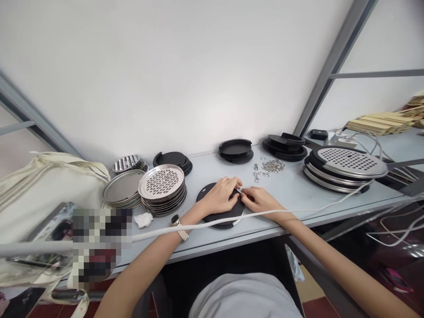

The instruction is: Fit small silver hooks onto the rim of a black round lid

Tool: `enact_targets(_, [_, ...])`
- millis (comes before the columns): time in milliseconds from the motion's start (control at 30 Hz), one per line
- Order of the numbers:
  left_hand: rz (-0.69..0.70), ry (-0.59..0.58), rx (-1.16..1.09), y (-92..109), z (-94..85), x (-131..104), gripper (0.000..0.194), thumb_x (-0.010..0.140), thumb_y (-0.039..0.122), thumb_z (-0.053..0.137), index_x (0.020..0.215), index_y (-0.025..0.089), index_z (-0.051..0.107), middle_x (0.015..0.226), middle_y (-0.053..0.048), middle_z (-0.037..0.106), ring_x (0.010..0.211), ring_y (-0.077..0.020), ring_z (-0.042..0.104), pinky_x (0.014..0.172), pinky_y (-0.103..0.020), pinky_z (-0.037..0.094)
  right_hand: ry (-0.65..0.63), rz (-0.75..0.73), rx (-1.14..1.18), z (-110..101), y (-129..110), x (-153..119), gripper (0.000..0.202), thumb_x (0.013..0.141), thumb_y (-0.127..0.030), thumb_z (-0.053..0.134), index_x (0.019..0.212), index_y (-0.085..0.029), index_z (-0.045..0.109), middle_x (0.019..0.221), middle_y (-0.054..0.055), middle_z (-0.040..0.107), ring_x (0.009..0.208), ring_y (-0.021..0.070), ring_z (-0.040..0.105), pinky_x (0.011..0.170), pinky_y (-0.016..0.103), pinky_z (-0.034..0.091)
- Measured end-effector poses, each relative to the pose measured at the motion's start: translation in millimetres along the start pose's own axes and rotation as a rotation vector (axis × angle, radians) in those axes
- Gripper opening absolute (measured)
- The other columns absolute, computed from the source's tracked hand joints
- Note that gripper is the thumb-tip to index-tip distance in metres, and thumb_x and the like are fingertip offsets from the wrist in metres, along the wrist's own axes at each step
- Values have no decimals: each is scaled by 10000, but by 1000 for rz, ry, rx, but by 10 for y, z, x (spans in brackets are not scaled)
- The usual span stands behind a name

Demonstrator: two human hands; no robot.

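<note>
A black round disc (217, 219) lies flat on the table in front of me, with a curved shiny strip at its near right edge. My left hand (225, 194) rests over the disc, its fingers curled around the disc's right side. My right hand (260, 199) meets it there, thumb and fingers pinched at a small metal piece (240, 191). Fingers cover most of that piece, so its exact shape is hidden. Beyond my hands lies a small heap of metal clips (273, 166), with several loose ones beside it.
Left stand stacked metal grater discs (162, 182) and plain metal discs (122, 187). Black round holders (235, 150) sit along the wall. More grater discs (351, 161) are piled at right. A white cable (205, 224) crosses in front of my forearms. A cream bag (59, 176) is far left.
</note>
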State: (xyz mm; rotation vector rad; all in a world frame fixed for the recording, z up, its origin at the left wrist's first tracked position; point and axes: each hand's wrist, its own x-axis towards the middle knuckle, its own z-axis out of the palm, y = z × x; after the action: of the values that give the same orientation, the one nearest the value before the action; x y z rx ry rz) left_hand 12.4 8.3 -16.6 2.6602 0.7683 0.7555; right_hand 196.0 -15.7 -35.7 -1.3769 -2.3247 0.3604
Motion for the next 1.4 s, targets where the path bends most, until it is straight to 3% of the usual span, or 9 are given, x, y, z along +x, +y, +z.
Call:
enact_targets(767, [24, -1, 18, 7, -4, 6, 224, 815, 99, 455, 1018, 188, 433, 1022, -54, 549, 968, -201, 491, 899, -353, 405, 26, -16, -33, 12, 13, 0, 283, 883, -233, 366, 638, -182, 498, 581, 13, 546, 532, 126, 476, 553, 238, 303])
enact_targets(1000, [25, 12, 9, -1, 9, 6, 224, 809, 98, 459, 1012, 189, 430, 1012, -54, 546, 967, -200, 491, 892, -354, 406, 40, -5, 47, 0, -9, -4, 214, 876, -235, 379, 768, -170, 552, 652, 26, 597, 556, 134, 499, 568, 240, 338])
enact_targets(1400, [5, 7, -11, 12, -13, 11, 241, 802, 85, 462, 1016, 191, 432, 1022, -51, 548, 992, -197, 490, 912, -348, 404, 63, 19, 95, 19, 5, -4, 244, 870, -266, 392, 662, -182, 487, 580, -8, 512, 519, 112, 430, 530, 229, 315])
